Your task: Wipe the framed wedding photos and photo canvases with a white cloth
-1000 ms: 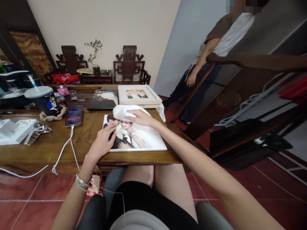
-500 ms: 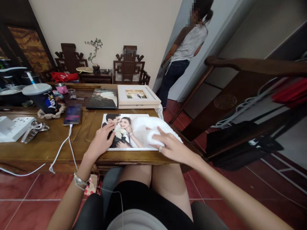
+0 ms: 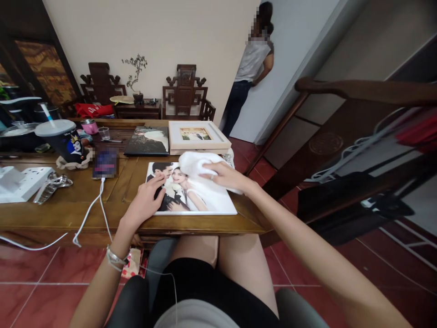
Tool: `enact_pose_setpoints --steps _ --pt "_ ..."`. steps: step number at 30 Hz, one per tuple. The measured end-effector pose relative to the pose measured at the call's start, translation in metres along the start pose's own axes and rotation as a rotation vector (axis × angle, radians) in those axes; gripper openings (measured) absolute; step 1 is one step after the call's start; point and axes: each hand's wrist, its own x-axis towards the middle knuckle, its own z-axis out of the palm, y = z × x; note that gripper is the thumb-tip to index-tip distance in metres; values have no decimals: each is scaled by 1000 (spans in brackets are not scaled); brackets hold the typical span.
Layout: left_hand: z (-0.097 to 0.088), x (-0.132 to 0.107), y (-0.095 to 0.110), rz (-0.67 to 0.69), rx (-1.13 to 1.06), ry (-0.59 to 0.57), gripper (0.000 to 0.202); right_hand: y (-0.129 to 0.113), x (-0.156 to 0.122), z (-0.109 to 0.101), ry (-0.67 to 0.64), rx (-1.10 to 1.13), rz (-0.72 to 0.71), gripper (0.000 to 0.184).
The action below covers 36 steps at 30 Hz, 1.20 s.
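A photo panel showing a couple lies flat near the front edge of the wooden table. My left hand rests on its left side, fingers stretched out over the picture. Bunched in my right hand is a white cloth, pressed on the panel's upper right part. The cloth hides that corner and hangs past the panel's right edge.
Behind the panel lie a dark photo album and a light-framed picture. To the left are a phone on a white cable, a lidded cup, a hair claw clip and a power strip. A person stands by the doorway.
My right hand has moved the cloth up and left across the panel, uncovering its lower right part. My left hand stays in place. The person has moved left, farther away.
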Motion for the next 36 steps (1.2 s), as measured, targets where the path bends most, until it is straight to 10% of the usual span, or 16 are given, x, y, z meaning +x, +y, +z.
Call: enact_pose_setpoints --steps 6,19,31,36 --pt "0 0 -2 -2 -27 -3 42 20 27 0 95 6 58 25" --pt "2 0 1 -18 -1 2 41 -92 -103 0 -167 -2 -130 21" --pt "-1 0 -1 5 -3 1 42 -6 21 12 57 2 -59 23" --pt "-1 0 -1 4 -10 2 42 -11 16 18 56 -59 -71 17"
